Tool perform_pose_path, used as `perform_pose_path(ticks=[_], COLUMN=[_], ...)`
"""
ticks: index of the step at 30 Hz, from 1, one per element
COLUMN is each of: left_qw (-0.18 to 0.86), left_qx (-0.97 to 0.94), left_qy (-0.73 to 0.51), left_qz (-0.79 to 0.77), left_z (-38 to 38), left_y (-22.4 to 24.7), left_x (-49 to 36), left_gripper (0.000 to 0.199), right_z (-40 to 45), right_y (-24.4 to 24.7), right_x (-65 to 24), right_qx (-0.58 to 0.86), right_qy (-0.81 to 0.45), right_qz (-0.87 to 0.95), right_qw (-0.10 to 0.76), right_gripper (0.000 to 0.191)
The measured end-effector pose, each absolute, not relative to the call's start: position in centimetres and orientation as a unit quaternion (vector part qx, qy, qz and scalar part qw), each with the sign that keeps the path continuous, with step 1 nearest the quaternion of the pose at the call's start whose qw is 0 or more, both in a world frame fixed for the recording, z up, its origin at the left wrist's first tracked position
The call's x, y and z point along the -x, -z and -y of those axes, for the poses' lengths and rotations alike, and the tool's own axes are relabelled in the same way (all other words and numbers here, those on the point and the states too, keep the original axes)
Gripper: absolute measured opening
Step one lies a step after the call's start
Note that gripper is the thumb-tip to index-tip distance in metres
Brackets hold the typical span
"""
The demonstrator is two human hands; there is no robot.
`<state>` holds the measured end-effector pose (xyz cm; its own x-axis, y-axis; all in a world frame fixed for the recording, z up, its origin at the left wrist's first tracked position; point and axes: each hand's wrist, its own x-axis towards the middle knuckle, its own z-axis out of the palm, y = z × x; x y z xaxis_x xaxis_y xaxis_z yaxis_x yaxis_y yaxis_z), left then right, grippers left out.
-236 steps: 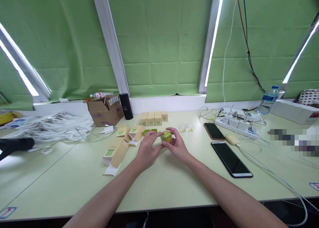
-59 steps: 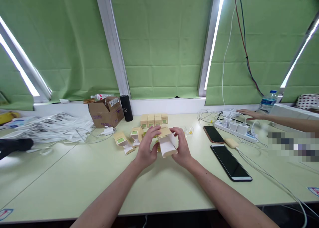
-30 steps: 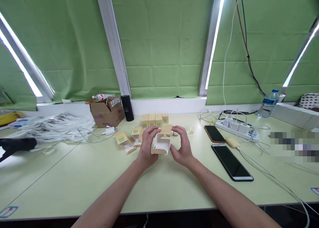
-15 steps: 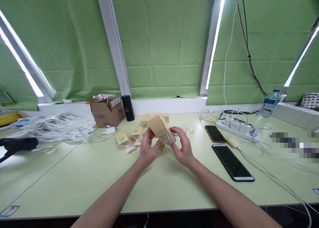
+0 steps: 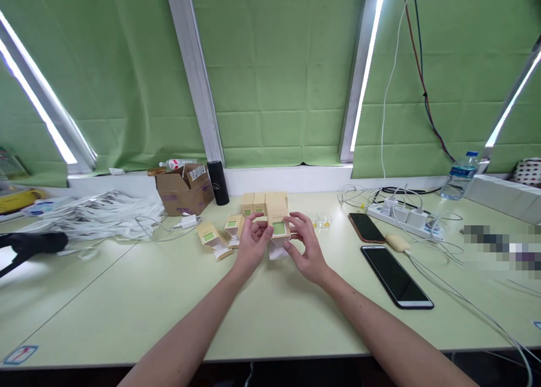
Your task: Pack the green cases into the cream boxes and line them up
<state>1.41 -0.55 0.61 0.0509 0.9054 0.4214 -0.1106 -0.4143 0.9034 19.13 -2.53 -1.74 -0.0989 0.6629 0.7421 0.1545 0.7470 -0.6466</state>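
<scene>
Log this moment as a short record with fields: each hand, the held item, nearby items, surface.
left hand: left hand grips the small tan box's left side
right hand: right hand holds its right side
held item: small tan box, green window facing the camera, upright
nearby: row of tan boxes behind; unfolded cartons to the left; black phone to the right
surface: pale green table

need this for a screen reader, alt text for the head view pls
Both hands, left hand and right hand, hold a small tan carton upright over a pale green table. More cartons stand behind it; two phones lie to the right.
</scene>
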Motion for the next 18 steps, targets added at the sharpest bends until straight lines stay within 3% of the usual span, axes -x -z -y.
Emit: perform_pose_path(ticks=[7, 18], left_qw=[0.421, 0.33], left_qx=[-0.6, -0.697], left_qy=[-0.582, -0.566], left_qz=[-0.351, -0.291], left_z=[0.58, 0.8], left_y=[-0.63, 0.19], left_x=[-1.43, -0.61], left_gripper=[0.058, 0.053], right_z=[2.5, 1.92], right_y=[1.81, 1.93], right_x=[-19.29, -19.63], right_qx=[0.276, 0.286], right_qy=[-0.257, -0.32], right_qz=[0.703, 0.653], right_qw=[0.602, 0.625], right_gripper=[0.041, 0.039])
